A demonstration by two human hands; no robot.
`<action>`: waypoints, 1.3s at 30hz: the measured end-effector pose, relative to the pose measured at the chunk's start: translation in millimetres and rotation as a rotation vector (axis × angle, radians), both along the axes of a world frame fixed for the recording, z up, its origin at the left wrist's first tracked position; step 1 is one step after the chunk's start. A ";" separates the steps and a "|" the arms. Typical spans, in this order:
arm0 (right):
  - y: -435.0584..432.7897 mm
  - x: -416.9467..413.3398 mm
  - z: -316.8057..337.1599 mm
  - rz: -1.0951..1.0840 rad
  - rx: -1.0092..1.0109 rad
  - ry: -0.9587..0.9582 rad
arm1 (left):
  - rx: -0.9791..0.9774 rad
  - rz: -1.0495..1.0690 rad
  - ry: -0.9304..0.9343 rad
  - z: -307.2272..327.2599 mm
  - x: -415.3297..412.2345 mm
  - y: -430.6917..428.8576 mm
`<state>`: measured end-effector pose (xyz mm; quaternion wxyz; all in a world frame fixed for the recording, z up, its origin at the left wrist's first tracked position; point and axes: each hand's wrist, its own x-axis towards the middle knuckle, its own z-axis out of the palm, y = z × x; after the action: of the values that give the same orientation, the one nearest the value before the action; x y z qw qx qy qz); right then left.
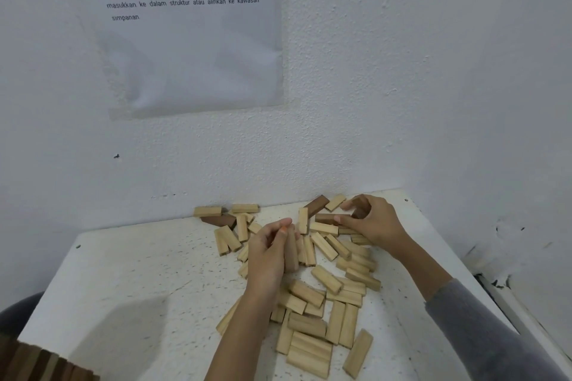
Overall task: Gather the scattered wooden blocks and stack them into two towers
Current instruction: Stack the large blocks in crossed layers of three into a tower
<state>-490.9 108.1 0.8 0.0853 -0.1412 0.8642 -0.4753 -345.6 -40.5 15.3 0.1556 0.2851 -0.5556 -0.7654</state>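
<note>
Several pale wooden blocks (312,346) lie scattered flat across the white table (148,272), with a few dark brown ones (316,205) near the wall. My left hand (269,254) is over the middle of the heap, fingers curled around an upright pale block (291,252). My right hand (370,219) is at the far right of the pile, thumb and fingers pinching a dark brown block (328,218). No tower stands among the scattered blocks.
A white wall rises right behind the table, with a printed paper sheet (192,40) taped to it. At the bottom left corner a group of stacked dark and pale blocks (40,363) shows. The table's right edge (464,260) runs beside another wall.
</note>
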 end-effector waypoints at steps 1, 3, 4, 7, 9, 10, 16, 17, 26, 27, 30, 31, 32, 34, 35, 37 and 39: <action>-0.9 3.9 1.8 -0.004 -0.003 0.001 | 0.015 0.001 0.011 0.7 1.5 0.2; -3.8 13.3 6.5 -0.009 -0.033 -0.017 | -0.014 -0.011 0.017 1.1 4.4 0.0; -5.6 19.0 9.1 -0.016 -0.090 -0.063 | -0.037 -0.016 0.018 2.0 6.4 0.3; -13.3 40.5 22.4 -0.019 -0.280 -0.253 | -0.110 -0.018 0.026 7.9 12.8 2.7; -19.4 57.4 31.8 -0.014 -0.329 -0.298 | -0.114 -0.019 0.033 12.2 17.5 5.9; -22.6 66.1 35.5 -0.017 -0.336 -0.304 | -0.100 -0.023 0.032 14.4 20.4 7.2; -34.5 114.8 47.4 0.038 -0.481 -0.547 | -0.058 -0.063 0.034 20.3 48.3 8.1; -34.4 122.4 49.8 0.065 -0.531 -0.611 | -0.077 -0.061 0.031 19.6 54.1 7.7; -40.0 186.8 38.6 0.116 -0.545 -0.555 | -0.268 0.024 0.013 11.7 118.5 -0.8; -40.7 195.7 37.6 0.127 -0.540 -0.538 | -0.276 0.033 0.014 10.5 125.8 -1.6; -43.3 219.6 29.2 0.157 -0.513 -0.478 | -0.291 0.055 0.008 1.9 147.1 -3.4; -44.6 227.3 25.7 0.161 -0.504 -0.456 | -0.297 0.064 0.007 -2.0 153.9 -3.8; -46.4 234.2 20.9 0.163 -0.510 -0.440 | -0.301 0.075 0.010 -6.4 160.6 -4.7; -51.0 246.5 11.7 0.164 -0.526 -0.414 | -0.303 0.092 0.009 -14.1 172.7 -6.4; -53.3 252.3 8.3 0.169 -0.523 -0.392 | -0.307 0.096 0.007 -17.1 178.1 -7.3; -57.0 262.9 1.3 0.178 -0.485 -0.318 | -0.318 0.105 -0.005 -22.8 187.9 -8.4; -60.7 271.9 -4.9 0.191 -0.433 -0.215 | -0.316 0.124 -0.002 -27.1 195.9 -10.0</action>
<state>-219.0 47.4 -4.1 0.1891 -0.1859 0.7109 -0.6514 -149.7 -50.5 -11.9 0.2451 0.2914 -0.6507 -0.6570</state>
